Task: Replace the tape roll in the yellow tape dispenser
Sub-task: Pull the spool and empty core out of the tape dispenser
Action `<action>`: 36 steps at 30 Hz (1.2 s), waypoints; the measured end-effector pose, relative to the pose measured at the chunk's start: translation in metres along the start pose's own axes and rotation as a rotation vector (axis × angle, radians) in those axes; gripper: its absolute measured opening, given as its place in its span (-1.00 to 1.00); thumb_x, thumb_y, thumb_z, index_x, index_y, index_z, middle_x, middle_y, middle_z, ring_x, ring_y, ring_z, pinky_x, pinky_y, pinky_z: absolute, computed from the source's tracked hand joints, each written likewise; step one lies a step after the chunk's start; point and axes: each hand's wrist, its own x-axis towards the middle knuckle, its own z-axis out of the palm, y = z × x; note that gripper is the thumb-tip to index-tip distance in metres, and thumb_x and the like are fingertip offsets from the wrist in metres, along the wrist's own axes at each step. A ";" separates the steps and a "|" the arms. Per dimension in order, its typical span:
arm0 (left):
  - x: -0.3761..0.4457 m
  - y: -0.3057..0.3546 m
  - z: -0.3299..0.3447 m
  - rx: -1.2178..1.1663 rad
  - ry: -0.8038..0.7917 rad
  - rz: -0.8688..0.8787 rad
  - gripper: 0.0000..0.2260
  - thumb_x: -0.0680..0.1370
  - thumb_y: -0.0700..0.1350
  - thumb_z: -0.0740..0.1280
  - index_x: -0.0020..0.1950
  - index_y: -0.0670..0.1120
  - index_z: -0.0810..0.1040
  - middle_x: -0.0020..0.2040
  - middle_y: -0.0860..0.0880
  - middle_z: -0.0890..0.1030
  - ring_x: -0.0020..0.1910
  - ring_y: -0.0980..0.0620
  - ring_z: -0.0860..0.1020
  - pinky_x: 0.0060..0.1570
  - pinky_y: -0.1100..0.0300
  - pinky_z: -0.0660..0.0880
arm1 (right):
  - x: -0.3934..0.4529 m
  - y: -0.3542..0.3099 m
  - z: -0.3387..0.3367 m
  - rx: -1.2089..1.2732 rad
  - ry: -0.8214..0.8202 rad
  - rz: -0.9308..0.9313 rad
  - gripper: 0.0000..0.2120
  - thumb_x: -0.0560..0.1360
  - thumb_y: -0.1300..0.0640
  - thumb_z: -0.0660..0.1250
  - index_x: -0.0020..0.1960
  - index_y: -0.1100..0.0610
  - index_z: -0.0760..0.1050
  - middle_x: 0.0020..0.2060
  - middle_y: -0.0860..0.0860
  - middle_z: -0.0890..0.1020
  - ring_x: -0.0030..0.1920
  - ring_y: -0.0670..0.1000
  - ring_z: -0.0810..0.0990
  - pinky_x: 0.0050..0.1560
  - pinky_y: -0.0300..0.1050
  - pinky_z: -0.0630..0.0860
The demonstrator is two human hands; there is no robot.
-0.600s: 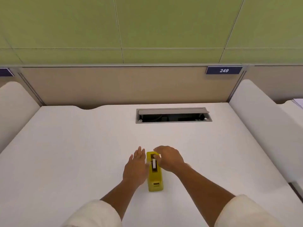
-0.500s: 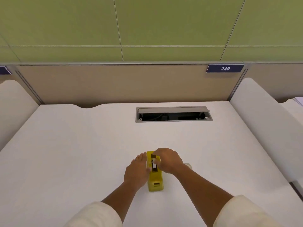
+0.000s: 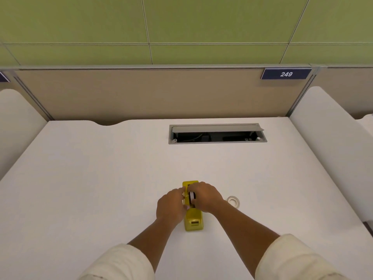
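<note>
1. Yellow tape dispenser [image 3: 193,219] sits on the white desk [image 3: 101,188], clamped between my two hands.
2. Right hand [image 3: 204,197] pinches the roll [image 3: 192,196] in its cradle; left hand [image 3: 171,203] presses the body's side.
3. Looks like the pull-out step; spare tape roll [image 3: 233,200] waits just right of my grip.
4. Next: lift straight up, keep the base braced.
</note>
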 end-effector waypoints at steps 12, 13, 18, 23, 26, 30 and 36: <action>0.008 0.012 -0.011 -0.253 0.050 -0.044 -0.73 0.53 0.00 0.37 0.23 0.14 0.57 0.15 0.08 0.61 0.05 0.00 0.60 0.01 0.16 0.50 | 0.001 0.011 -0.013 0.205 0.049 -0.078 -0.74 0.42 0.26 0.37 0.10 0.07 0.55 0.03 0.05 0.61 -0.01 0.07 0.56 -0.04 -0.08 0.52; 0.008 0.013 -0.011 -0.289 0.044 -0.040 -0.74 0.53 0.01 0.36 0.22 0.14 0.58 0.15 0.09 0.61 0.05 0.00 0.61 0.02 0.16 0.50 | 0.001 0.013 -0.015 0.237 0.061 -0.075 -0.74 0.42 0.25 0.38 0.09 0.07 0.56 0.02 0.04 0.62 -0.03 0.06 0.56 -0.03 -0.06 0.55; 0.010 0.019 -0.014 -0.528 0.005 -0.026 -0.79 0.54 -0.03 0.35 0.14 0.06 0.67 0.05 0.08 0.70 -0.04 0.03 0.67 0.06 0.08 0.60 | -0.005 0.020 -0.022 0.390 0.133 -0.048 -0.80 0.43 0.14 0.43 0.04 0.07 0.55 -0.23 -0.15 0.57 -0.22 -0.04 0.57 -0.17 -0.13 0.58; 0.013 0.026 -0.015 -0.671 0.017 -0.075 -0.82 0.53 -0.11 0.38 0.11 -0.03 0.67 0.02 0.01 0.70 -0.03 -0.01 0.67 0.08 0.07 0.61 | -0.008 0.025 -0.027 0.413 0.137 -0.017 -0.69 0.42 0.16 0.47 0.13 0.06 0.53 -0.17 -0.04 0.57 -0.30 -0.11 0.54 -0.38 -0.39 0.42; 0.015 0.029 -0.014 -0.754 0.027 -0.123 -0.79 0.54 -0.14 0.37 0.16 -0.07 0.64 0.06 -0.05 0.68 0.03 -0.06 0.66 0.17 0.00 0.59 | -0.009 0.030 -0.028 0.381 0.139 0.019 -0.67 0.41 0.14 0.48 0.13 0.02 0.50 -0.12 -0.03 0.55 -0.25 -0.10 0.52 -0.39 -0.31 0.45; 0.019 0.036 -0.015 -0.846 0.027 -0.175 -0.78 0.56 -0.16 0.34 0.18 -0.09 0.64 0.02 -0.05 0.69 0.01 -0.05 0.68 0.14 0.04 0.61 | -0.008 0.039 -0.030 0.305 0.214 0.081 -0.64 0.40 0.10 0.49 0.15 0.03 0.48 0.09 -0.03 0.59 0.04 -0.01 0.54 -0.01 -0.11 0.53; 0.025 0.045 -0.013 -0.886 0.003 -0.182 -0.77 0.54 -0.15 0.37 0.19 -0.09 0.64 0.09 -0.09 0.68 0.08 -0.10 0.66 0.20 -0.03 0.58 | -0.001 0.063 -0.032 0.315 0.227 0.226 -0.61 0.45 0.17 0.40 0.26 0.16 0.47 0.20 0.09 0.54 0.17 0.09 0.53 0.18 -0.02 0.51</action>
